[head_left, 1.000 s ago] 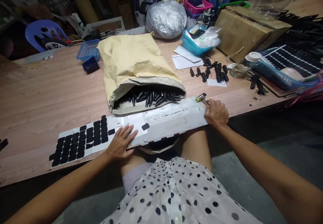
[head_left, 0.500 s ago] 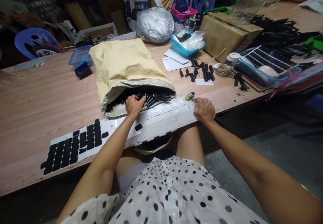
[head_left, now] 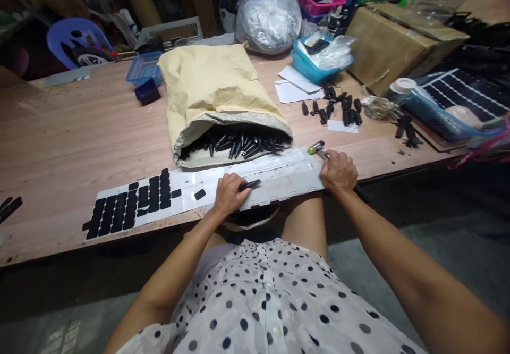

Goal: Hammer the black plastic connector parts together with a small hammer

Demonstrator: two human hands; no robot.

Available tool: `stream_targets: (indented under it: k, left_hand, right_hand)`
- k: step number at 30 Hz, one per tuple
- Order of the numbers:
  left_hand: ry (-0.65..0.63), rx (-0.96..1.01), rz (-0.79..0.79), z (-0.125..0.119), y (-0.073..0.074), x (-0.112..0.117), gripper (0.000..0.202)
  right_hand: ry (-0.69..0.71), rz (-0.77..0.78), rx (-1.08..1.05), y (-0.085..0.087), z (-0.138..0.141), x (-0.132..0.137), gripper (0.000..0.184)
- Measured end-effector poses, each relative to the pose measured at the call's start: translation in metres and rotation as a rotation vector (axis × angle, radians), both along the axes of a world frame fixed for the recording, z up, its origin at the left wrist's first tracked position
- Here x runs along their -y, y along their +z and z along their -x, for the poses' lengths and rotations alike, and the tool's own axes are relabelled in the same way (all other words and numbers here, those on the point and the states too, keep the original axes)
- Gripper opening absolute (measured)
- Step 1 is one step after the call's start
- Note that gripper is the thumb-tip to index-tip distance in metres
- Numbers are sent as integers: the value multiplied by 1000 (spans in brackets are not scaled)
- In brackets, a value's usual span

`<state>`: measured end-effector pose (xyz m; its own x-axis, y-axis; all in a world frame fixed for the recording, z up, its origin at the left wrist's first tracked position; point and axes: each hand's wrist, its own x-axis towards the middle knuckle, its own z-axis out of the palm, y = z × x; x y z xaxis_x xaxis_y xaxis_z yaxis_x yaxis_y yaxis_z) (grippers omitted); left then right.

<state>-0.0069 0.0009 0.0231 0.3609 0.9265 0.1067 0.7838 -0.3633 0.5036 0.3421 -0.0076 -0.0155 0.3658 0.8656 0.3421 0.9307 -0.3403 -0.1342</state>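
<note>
My left hand (head_left: 231, 194) is closed on a slim black plastic piece (head_left: 251, 184), held low over a long white board (head_left: 274, 181) at the table's front edge. In my right hand (head_left: 338, 172) is a small hammer (head_left: 316, 148), its head resting near the board's right end. A yellowish paper sack (head_left: 219, 80) lies behind the board with its mouth towards me, and many similar black pieces (head_left: 239, 144) fill the opening. On the board's left part are black rounded stickers (head_left: 117, 213) in rows, with one loose black sticker (head_left: 200, 194) nearer my left hand.
Loose black pieces (head_left: 350, 110) lie right of the sack, near a blue basin (head_left: 311, 67) with plastic bags. Beyond stand a cardboard box (head_left: 390, 45) and a big clear bag (head_left: 269, 22). A blue basket (head_left: 144, 69) and a dark blue tray (head_left: 147, 92) are at the left.
My left hand has come out of the sack's mouth and moved down to the board with a black plastic piece. My right hand still holds the hammer. The camera view has shifted.
</note>
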Motion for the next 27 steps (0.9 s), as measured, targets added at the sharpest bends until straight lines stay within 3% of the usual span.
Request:
stream_targets:
  k: [4,10,15,19,21,27]
  left_hand:
    - [38,72,70,-9,-12,9,16]
    - [73,112,140,-12,-13,4,17]
    - [79,146,168,-13,-14,4,15]
    - [105,149,207,-16,-13,2,15]
    - [106,150,218,-18,-12,2,15]
    - [98,156,215,-21,-11,2,12]
  right_hand:
    - [8,-37,-41,1,-6,4,32]
    - [31,-74,-207,18,-3,6,30]
    - [152,-227,-512,42,52,34,32]
    - [330,-71,-1007,46,115,66,40]
    - [390,-5,-1143,44,138,76,44]
    - [560,-4,-987,47,162,80,41]
